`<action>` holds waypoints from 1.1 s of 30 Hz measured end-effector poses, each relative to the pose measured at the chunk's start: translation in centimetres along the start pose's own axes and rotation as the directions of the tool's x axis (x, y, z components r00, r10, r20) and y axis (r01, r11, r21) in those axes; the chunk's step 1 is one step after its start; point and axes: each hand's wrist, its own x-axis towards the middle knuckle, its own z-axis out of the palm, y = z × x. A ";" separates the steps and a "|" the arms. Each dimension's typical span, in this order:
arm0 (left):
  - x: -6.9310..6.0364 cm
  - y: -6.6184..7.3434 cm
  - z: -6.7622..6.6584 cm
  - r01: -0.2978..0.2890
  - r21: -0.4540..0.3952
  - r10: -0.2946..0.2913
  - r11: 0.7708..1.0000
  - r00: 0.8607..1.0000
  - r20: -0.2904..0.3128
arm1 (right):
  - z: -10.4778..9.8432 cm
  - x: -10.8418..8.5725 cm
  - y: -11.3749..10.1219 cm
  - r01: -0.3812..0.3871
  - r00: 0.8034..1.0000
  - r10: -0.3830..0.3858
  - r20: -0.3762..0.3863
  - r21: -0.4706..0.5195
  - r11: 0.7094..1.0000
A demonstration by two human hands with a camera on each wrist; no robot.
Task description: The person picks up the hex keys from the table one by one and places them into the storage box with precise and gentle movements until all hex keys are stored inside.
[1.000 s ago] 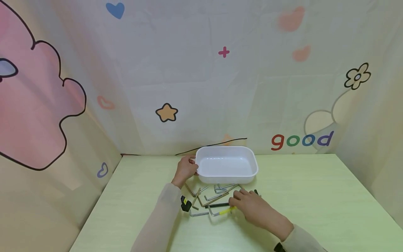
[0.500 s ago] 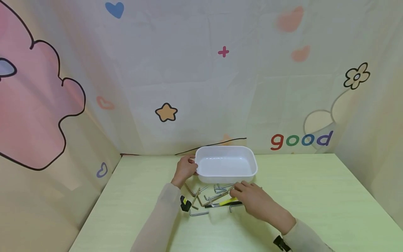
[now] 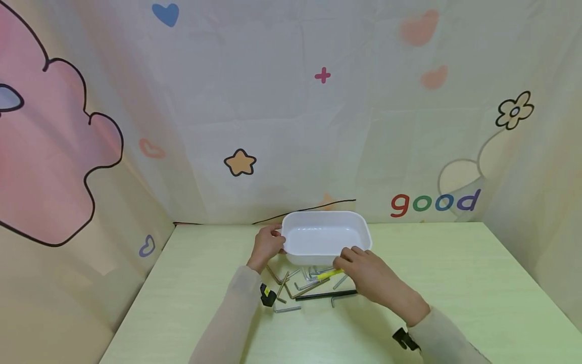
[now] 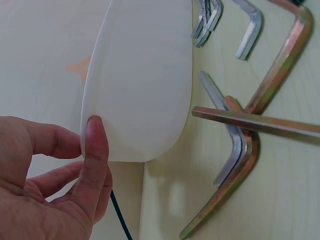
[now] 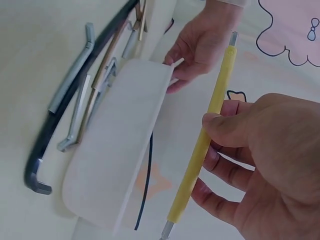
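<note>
A white tray [image 3: 327, 259] stands at the back of the table; my left hand [image 3: 267, 245] pinches its left rim, thumb on the outer wall in the left wrist view. In the right wrist view, my right hand [image 5: 270, 150] holds a yellow-sleeved rod [image 5: 200, 145] with metal ends between thumb and fingers. In the head view the right hand [image 3: 375, 275] is above the table at the tray's front right corner, and the yellow rod [image 3: 330, 274] points left over several L-shaped hex keys [image 3: 313, 287].
A long black hex key [image 3: 325, 294] lies in front of the pile, with silver keys [image 3: 288, 309] nearer the front. Gold-coloured keys [image 4: 220, 200] lie beside the tray's left end. A printed curtain [image 3: 291, 126] hangs behind the table [image 3: 436, 283].
My right hand has moved back toward the tray, lifting the yellow rod with it off the front of the pile. The left hand has stayed on the rim.
</note>
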 end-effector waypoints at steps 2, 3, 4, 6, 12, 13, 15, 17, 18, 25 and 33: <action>0.0 0.0 0.0 -0.005 -0.002 0.005 1.000 1.000 -0.005 | -0.3 0.4 0.2 -0.007 1.000 0.007 -0.009 0.000 1.000; 0.0 -0.1 0.0 -0.008 -0.002 0.008 1.000 1.000 -0.005 | -0.4 0.5 0.3 -0.012 1.000 0.012 -0.013 0.002 1.000; 0.0 -0.1 0.0 -0.010 -0.003 0.010 1.000 1.000 -0.005 | -0.4 0.7 0.4 -0.017 1.000 0.017 -0.016 0.003 1.000; -0.1 -0.1 0.1 -0.013 -0.005 0.013 1.000 1.000 -0.003 | -0.5 1.0 0.5 -0.021 0.999 0.021 -0.027 0.003 1.000; -0.1 -0.3 0.1 -0.012 0.002 0.012 1.000 1.000 -0.003 | -0.8 2.0 1.0 -0.052 0.998 0.052 -0.028 0.017 0.999; 0.0 -0.3 0.1 -0.011 0.004 0.011 1.000 1.000 -0.003 | -0.8 2.2 1.0 -0.060 0.998 0.060 -0.023 0.021 0.998; 0.0 -0.3 0.1 -0.010 0.007 0.010 1.000 1.000 -0.002 | -1.0 2.5 1.2 -0.078 0.997 0.078 -0.014 0.027 0.997; 0.0 -0.2 0.1 -0.007 0.010 0.007 1.000 1.000 -0.001 | -1.1 3.0 1.4 -0.094 0.995 0.095 -0.009 0.033 0.995; 0.1 -0.2 0.1 -0.007 0.012 0.007 1.000 1.000 0.000 | -1.2 3.2 1.5 -0.102 0.995 0.102 -0.006 0.039 0.994; 0.1 -0.4 0.2 -0.004 0.020 0.004 1.000 1.000 0.001 | -1.2 4.4 2.4 -0.115 0.993 0.117 -0.032 0.054 0.992; 0.1 -0.3 0.2 -0.007 0.016 0.007 1.000 1.000 0.006 | -1.0 5.9 3.6 -0.142 0.988 0.144 -0.051 0.039 0.989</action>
